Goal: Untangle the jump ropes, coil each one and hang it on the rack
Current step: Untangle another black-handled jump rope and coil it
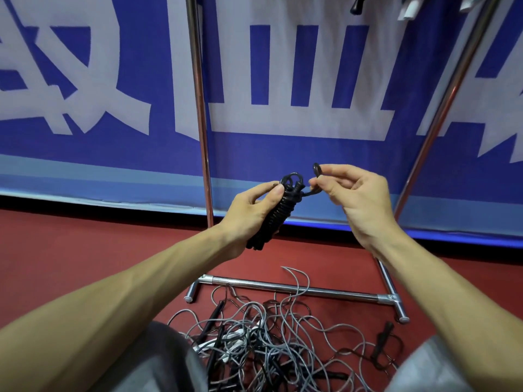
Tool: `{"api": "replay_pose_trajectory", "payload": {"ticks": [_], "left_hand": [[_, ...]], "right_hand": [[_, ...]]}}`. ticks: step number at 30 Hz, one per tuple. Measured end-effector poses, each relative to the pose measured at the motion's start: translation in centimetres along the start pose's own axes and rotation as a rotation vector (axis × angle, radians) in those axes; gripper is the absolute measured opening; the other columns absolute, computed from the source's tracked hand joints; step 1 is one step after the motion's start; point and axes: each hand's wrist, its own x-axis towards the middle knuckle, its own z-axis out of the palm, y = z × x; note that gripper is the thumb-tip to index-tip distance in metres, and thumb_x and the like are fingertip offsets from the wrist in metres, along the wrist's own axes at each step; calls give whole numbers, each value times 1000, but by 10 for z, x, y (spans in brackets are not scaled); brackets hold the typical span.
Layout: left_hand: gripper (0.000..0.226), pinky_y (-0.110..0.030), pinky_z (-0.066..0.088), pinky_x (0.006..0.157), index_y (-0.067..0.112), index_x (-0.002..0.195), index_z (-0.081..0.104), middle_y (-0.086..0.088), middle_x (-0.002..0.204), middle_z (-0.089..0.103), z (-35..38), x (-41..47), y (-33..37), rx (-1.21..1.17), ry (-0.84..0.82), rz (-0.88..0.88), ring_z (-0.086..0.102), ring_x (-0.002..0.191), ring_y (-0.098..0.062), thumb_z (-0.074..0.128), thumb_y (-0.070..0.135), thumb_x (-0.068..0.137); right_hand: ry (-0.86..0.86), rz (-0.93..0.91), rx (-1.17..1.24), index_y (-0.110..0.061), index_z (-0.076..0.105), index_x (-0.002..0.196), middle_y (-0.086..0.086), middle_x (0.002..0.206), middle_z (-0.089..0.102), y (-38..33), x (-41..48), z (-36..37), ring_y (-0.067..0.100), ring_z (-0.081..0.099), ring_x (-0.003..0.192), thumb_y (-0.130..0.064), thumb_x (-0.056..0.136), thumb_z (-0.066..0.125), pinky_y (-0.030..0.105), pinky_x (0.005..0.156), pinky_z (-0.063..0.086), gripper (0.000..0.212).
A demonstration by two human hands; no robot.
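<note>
My left hand (249, 213) grips a black jump rope bundle (278, 213), its cord wound in tight turns round the handles, held tilted at chest height. My right hand (353, 199) pinches the loose end of that black cord (315, 169) just right of the bundle's top. On the red floor below lies a tangled heap of grey and black jump ropes (271, 335) with dark handles in it. The chrome rack (202, 114) stands behind, its upright poles left and right of my hands and its base bar (297, 290) just beyond the heap.
A blue and white banner (283, 80) hangs behind the rack. One dark handle (382, 343) lies apart at the heap's right edge. My grey-clad knees (158, 369) frame the heap at the bottom. Dark and white items hang at the rack's top right (358, 4).
</note>
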Motion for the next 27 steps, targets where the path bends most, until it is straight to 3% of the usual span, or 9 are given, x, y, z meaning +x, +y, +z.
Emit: {"api": "replay_pose_trajectory", "payload": {"ticks": [4, 7, 10, 13, 15, 18, 24, 27], "left_hand": [[31, -24, 44, 48, 19, 121, 64, -9, 76, 67, 4, 1, -2, 78, 40, 51, 56, 53, -14, 59, 34, 95], [24, -22, 43, 46, 22, 114, 66, -5, 67, 65, 9, 1, -3, 133, 65, 80, 54, 46, -8, 59, 35, 94], [26, -25, 41, 49, 26, 113, 67, -7, 68, 65, 10, 2, -5, 197, 112, 90, 55, 49, -8, 61, 42, 93], [22, -20, 40, 48, 25, 111, 66, 8, 57, 63, 12, -1, -4, 260, 120, 127, 52, 44, 0, 61, 38, 94], [15, -8, 38, 50, 23, 109, 63, 19, 51, 59, 14, -4, -1, 367, 90, 196, 54, 48, 5, 60, 30, 96], [12, -5, 38, 59, 26, 109, 61, 33, 55, 57, 15, -9, 2, 514, 69, 281, 54, 57, 9, 60, 27, 96], [29, -12, 37, 73, 38, 120, 61, 7, 90, 62, 11, -5, -6, 683, 73, 311, 51, 86, -3, 64, 38, 91], [27, -13, 33, 70, 40, 117, 60, 6, 88, 61, 6, -5, -8, 805, 21, 365, 47, 85, -2, 63, 37, 91]], "right_hand": [[12, -148, -291, -13, 77, 96, -5, 85, 75, 3, 1, 2, 3, 69, 77, -10, 79, 78, 15, 77, 51, 18], [39, -364, -588, -9, 78, 95, -2, 81, 74, 10, -2, 3, -2, 61, 65, -15, 78, 79, 4, 64, 40, 18], [51, -534, -750, -5, 78, 91, 6, 72, 73, 15, -2, 4, 4, 56, 55, -15, 78, 77, 11, 58, 40, 17], [36, -505, -834, -7, 79, 89, 9, 64, 70, 16, 0, 4, 21, 58, 52, -17, 80, 73, 26, 56, 41, 15], [25, -474, -886, -9, 79, 87, 11, 61, 67, 16, 0, 4, 25, 57, 53, -15, 81, 73, 32, 56, 42, 11], [35, -504, -954, -7, 77, 74, 10, 53, 62, 16, -1, 5, 27, 53, 48, -14, 80, 72, 30, 50, 43, 10], [52, -479, -996, -4, 72, 69, 11, 56, 65, 19, -4, 5, 31, 57, 53, -15, 80, 71, 36, 54, 50, 15], [45, -207, -853, -10, 65, 79, 6, 64, 67, 18, -4, 5, 26, 61, 66, -20, 80, 76, 35, 63, 49, 14]]}}
